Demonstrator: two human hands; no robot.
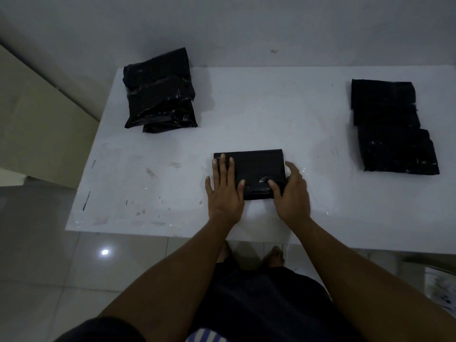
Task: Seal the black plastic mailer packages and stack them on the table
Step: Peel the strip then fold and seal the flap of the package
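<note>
While both hands rest on it, a black mailer (256, 166) lies flat near the front edge of the white table (271, 107).
The left hand (223, 191) presses flat on its left part, fingers straight; the right hand (291, 193) grips its near right corner, thumb on top, fingers curved along the side. A crumpled pile of black mailers (160, 95) sits at the table's far left, and flatter black mailers (392, 129) lie overlapped at the right, both well apart from the hands.

One white bench (271, 107). One single black mailer (256, 166) at centre; one crumpled pile (160, 95) left, one flat overlapping pile (389, 124) right, counts unclear.
</note>
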